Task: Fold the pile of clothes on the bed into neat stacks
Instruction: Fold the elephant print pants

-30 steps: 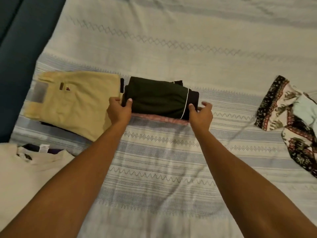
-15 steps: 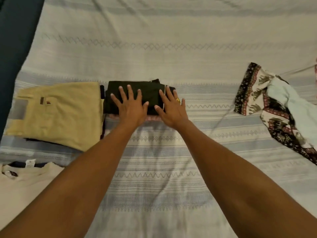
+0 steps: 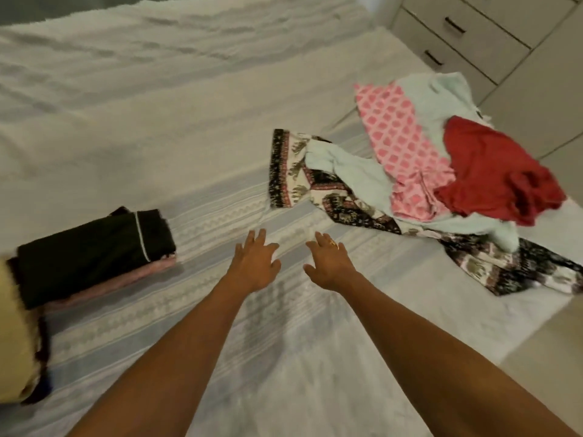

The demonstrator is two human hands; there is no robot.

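Tangle is your main risk. Your left hand (image 3: 254, 263) and right hand (image 3: 329, 263) are both empty, fingers spread and relaxed, over the striped bedspread (image 3: 195, 310) mid-scene; I cannot tell whether they touch it.

The unfolded pile lies to the far right. An elephant-print garment (image 3: 293, 171) is nearest your hands, with a pale mint garment (image 3: 353, 171) draped over it. A pink patterned garment (image 3: 397, 137) and a red garment (image 3: 492, 171) sit further right.

Pull the elephant print by its near edge and the mint piece across it will likely drag along, bringing the heap with it. The red garment sits close to the bed's right edge, so a sharp tug could tip it to the floor.

On the left, the folded dark garment with white piping (image 3: 94, 247) rests on a folded pink piece (image 3: 126, 280), beside a yellow garment (image 3: 12, 326). Spreading the next item too far left could knock that stack askew.
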